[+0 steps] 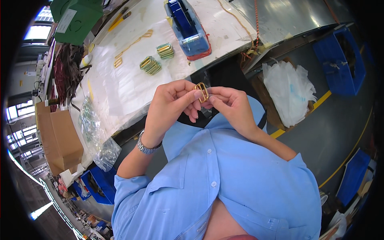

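Between both hands, in front of my chest, is a gold metal slide buckle point(201, 92), a rectangular loop with a middle bar. My left hand point(174, 100) pinches it from the left, thumb and fingers closed. On the other side my right hand point(232, 106) grips its right edge between thumb and fingertips. Beyond the hands, two stacks of similar buckles stand on the white table point(132, 88): a nearer stack point(150, 65) and a farther stack point(165, 51). Loose gold buckles point(134, 47) lie in a line to their left.
A blue tape dispenser point(187, 30) stands on the table beyond the stacks. Plastic bags point(94, 120) and a cardboard box point(60, 138) are at the left. To the right, a box lined with white plastic point(290, 90) and a blue crate point(340, 60) sit on the floor.
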`<state>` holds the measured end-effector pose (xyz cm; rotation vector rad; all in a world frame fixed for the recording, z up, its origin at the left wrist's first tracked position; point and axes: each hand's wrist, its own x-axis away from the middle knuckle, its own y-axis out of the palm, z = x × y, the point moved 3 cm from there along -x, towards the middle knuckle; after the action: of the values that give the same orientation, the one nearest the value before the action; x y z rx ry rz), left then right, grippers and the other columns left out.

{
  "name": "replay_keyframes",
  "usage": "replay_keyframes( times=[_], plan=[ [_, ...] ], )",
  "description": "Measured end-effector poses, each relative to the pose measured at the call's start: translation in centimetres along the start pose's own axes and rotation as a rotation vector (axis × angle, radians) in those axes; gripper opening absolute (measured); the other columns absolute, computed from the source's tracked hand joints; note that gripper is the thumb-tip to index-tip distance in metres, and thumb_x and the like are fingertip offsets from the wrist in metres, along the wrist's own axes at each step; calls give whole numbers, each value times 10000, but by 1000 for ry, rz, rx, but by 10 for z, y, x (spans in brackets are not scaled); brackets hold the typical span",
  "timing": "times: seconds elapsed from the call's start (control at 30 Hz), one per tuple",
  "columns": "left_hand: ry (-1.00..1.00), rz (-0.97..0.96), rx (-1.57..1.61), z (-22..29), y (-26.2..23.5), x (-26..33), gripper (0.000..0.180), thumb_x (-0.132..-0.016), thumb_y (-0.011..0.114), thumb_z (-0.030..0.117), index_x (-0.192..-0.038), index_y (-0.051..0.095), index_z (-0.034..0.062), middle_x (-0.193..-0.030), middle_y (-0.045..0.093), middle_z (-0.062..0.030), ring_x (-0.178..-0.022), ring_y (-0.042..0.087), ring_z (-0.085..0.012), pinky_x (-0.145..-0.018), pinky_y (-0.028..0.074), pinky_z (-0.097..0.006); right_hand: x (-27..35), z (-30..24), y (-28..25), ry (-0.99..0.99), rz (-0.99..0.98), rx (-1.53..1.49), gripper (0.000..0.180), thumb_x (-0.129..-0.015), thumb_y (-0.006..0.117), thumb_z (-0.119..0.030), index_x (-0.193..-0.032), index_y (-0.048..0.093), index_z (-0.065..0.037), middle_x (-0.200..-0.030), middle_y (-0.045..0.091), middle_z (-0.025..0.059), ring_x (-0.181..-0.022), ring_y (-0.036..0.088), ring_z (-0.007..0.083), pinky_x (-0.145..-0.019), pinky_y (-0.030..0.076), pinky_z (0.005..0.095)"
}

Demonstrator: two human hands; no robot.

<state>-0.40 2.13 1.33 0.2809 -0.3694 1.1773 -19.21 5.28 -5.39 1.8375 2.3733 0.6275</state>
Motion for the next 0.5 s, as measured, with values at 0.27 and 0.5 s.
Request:
replay_keyframes(
  times=[0.27, 0.5],
  plan=[
    [-18, 8, 21, -8, 1, -13, 192, -1072, 677, 136, -1027, 681, -50, -797, 729, -78, -610, 693, -128, -554, 591, -263, 2, -7, 3, 15, -4, -5, 291, -1088, 599, -55, -1324, 683, 93, -1110, 800, 135, -1030, 771, 167, -930, 612, 292],
    [-21, 24, 21, -15, -1, -22, 180, -1046, 703, 116, -1011, 699, -61, -748, 722, -71, -587, 679, -107, -524, 565, -242, -7, 11, -5, 135, -20, -285, 295, -1112, 599, -161, -1230, 716, 83, -1103, 788, 159, -973, 790, 226, -917, 644, 344]
  ],
)
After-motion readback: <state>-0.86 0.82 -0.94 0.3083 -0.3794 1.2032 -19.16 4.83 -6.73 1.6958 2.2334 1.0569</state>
